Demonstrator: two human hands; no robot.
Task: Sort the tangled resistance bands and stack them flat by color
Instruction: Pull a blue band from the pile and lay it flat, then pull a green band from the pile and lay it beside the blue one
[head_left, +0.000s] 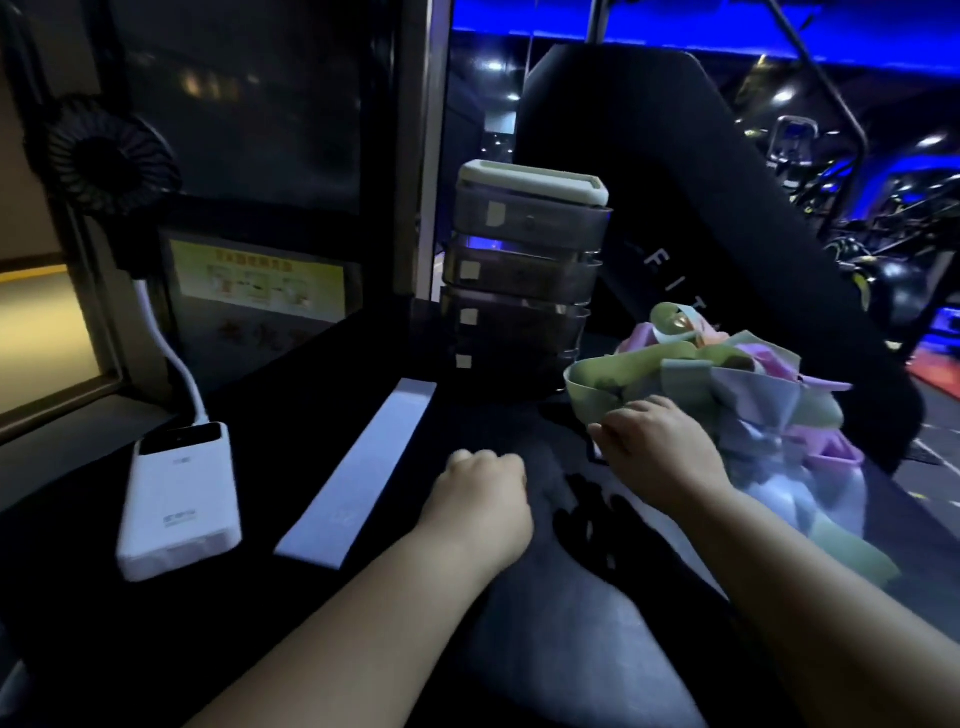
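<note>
A tangled heap of resistance bands in green, pink, purple and pale blue lies on the right of the dark table. My right hand rests at the heap's near left edge, fingers curled on a green band. A single pale blue band lies flat and straight on the table, left of centre. My left hand is between that flat band and the heap, curled into a loose fist on the dark surface; nothing shows in it.
A white power bank with a white cable lies at the left, feeding a small black fan. A stack of dark translucent drawers stands behind the hands. The table edge runs close behind the heap.
</note>
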